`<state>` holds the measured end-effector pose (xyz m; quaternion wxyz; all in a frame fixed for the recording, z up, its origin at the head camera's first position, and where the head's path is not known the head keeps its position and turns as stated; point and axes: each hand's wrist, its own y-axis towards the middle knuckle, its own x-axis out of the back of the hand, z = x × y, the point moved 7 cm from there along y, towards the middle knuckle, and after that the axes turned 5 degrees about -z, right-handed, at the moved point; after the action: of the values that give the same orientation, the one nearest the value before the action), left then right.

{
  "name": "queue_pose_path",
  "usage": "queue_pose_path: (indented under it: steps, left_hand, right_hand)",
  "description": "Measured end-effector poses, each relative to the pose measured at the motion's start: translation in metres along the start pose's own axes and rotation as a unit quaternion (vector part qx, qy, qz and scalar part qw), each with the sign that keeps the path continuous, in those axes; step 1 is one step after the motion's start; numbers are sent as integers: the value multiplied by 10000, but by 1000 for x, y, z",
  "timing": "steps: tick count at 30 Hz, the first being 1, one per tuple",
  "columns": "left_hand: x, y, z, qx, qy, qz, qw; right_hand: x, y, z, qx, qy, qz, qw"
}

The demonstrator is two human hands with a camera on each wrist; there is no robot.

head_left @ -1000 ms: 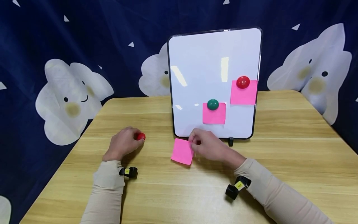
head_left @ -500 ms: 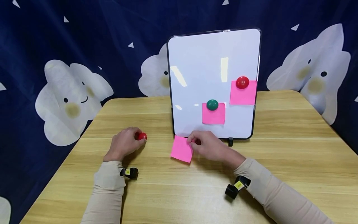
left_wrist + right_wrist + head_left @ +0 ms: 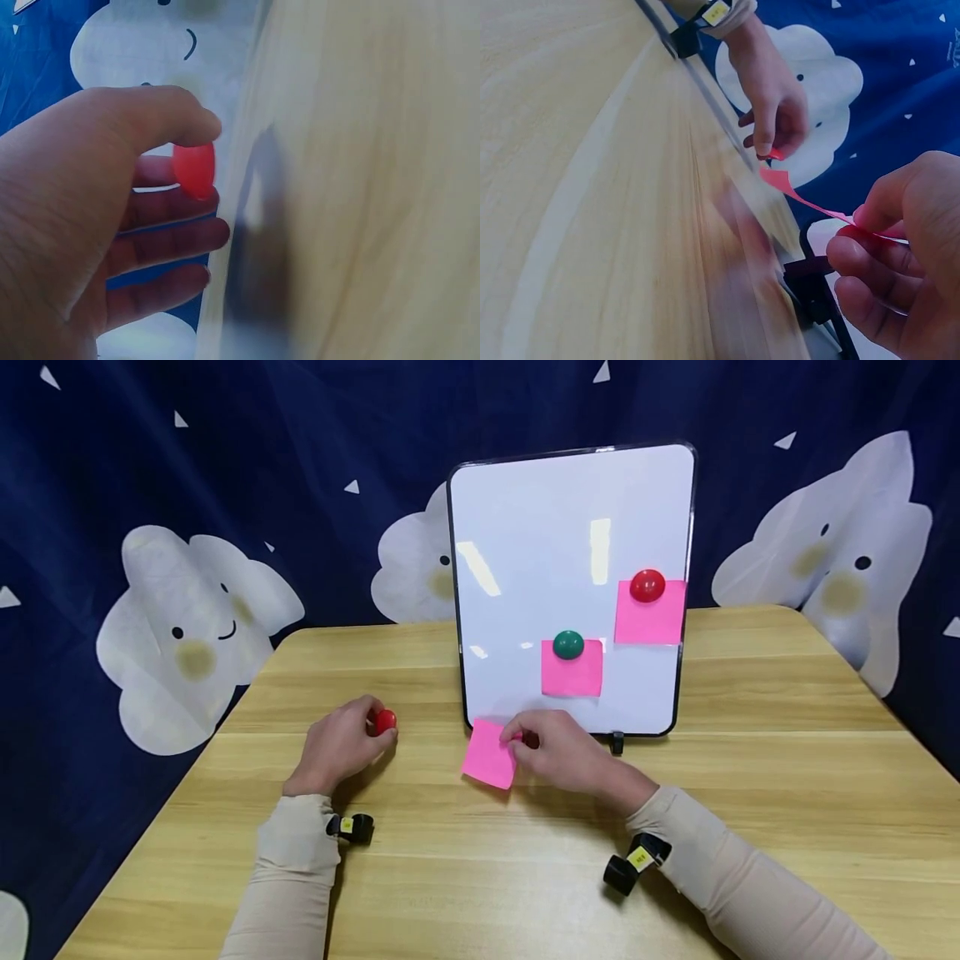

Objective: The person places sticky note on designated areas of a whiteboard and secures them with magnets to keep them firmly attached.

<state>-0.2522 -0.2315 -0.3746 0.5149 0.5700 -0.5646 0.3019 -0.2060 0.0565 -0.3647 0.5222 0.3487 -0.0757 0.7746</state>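
Observation:
Between thumb and fingers, my left hand [image 3: 341, 745] pinches a round red magnet [image 3: 195, 171], just above the table on the left. My right hand [image 3: 566, 752] pinches the right edge of a pink sticky note [image 3: 489, 756] in front of the whiteboard's lower left corner. In the right wrist view the note is seen nearly edge-on, held off the table. The whiteboard [image 3: 525, 560] stands upright. On it a green magnet [image 3: 568, 645] lies over one pink note [image 3: 572, 681], and a second red magnet [image 3: 647, 586] over another pink note [image 3: 649, 625] at the right edge.
The whiteboard stands on small black feet [image 3: 617, 743] on the wooden table [image 3: 450, 877]. Behind the table hangs a dark blue curtain [image 3: 315, 410] printed with white clouds. A small black camera sits on each wrist.
My left hand has shifted slightly right and up with the red magnet. The pink note in my right hand has risen a little toward the whiteboard's lower edge.

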Motion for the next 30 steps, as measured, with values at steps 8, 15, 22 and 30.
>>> queue_pose_path:
  steps: [8, 15, 22, 30]
  left_hand:
    - [1, 0, -10, -330, 12, -229, 9992]
    - [-1, 0, -19, -446, -166, -292, 9984]
    - [-3, 2, -25, -423, -251, -321, 9983]
    - [-4, 3, -28, -428, -479, -356, 9973]
  right_hand:
    - [1, 4, 3, 28, -164, -18, 9999]
    - [6, 8, 2, 6, -308, 8, 9995]
    - [15, 11, 2, -41, -570, 5, 9984]
    - [27, 21, 8, 241, -686, -155, 9972]
